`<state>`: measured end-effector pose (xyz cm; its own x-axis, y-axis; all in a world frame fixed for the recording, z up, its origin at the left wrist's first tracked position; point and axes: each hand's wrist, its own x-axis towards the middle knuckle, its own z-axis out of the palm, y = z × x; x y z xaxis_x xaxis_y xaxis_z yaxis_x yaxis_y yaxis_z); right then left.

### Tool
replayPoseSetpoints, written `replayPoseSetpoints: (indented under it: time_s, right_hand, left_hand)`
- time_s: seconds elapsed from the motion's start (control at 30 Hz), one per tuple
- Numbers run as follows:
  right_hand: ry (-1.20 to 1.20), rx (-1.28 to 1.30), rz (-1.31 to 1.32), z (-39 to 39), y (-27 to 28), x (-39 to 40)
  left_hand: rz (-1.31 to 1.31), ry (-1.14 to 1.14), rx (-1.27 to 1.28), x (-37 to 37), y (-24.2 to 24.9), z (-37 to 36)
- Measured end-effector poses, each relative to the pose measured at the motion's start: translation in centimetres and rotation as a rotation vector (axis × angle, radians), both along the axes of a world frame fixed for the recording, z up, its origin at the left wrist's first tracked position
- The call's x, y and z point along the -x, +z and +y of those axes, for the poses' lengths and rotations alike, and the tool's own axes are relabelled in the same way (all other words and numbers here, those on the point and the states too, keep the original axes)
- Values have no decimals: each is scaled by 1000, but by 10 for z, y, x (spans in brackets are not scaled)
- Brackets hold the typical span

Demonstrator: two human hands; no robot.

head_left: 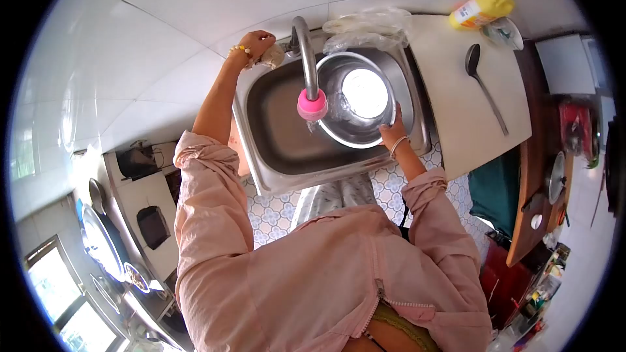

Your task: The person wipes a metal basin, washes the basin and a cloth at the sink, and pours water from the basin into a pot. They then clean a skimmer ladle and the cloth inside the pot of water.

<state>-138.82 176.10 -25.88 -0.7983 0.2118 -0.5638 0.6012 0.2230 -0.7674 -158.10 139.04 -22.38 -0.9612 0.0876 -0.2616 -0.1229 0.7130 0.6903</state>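
Faucet (308, 65) overlaps bowl (355, 105) clasped in right grip (394, 131); left grip (258, 43) curls, hold unclear.

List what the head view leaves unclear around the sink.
In the head view:
Sink floor beneath the bowl: hidden by the bowl.
Bowl's bottom: washed out by glare.
Tan item beside the left hand: too small to identify.
Bottle label: too small to read.
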Motion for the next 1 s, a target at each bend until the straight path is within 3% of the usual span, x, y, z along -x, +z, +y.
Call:
replayPoseSetpoints:
  time_s: [0.07,0.17,0.3,0.4,0.47,0.63,0.8,0.9,1.0]
  right_hand:
    - [242,-272,371,4,-2,-3]
    - [316,-392,530,8,1,-3]
    - [381,-504,522,11,37,-2]
    - [402,-561,525,12,60,0]
    - [433,-652,735,16,60,3]
    - [474,-750,839,20,87,4]
    - [478,-860,839,28,94,9]
    - [472,-922,849,31,103,8]
    - [459,-873,801,32,114,4]
  left_hand:
    - [-13,-22,67,-1,1,-1]
    - [113,9,140,-10,0,4]
    - [134,54,150,-28,3,11]
    - [309,66,166,-41,-3,14]
    - [334,100,213,-50,-6,18]
    - [460,140,336,-68,-5,26]
    - [339,110,413,-76,0,24]
    - [314,130,360,-94,-3,16]
    - [-373,409,-451,-118,-7,-7]
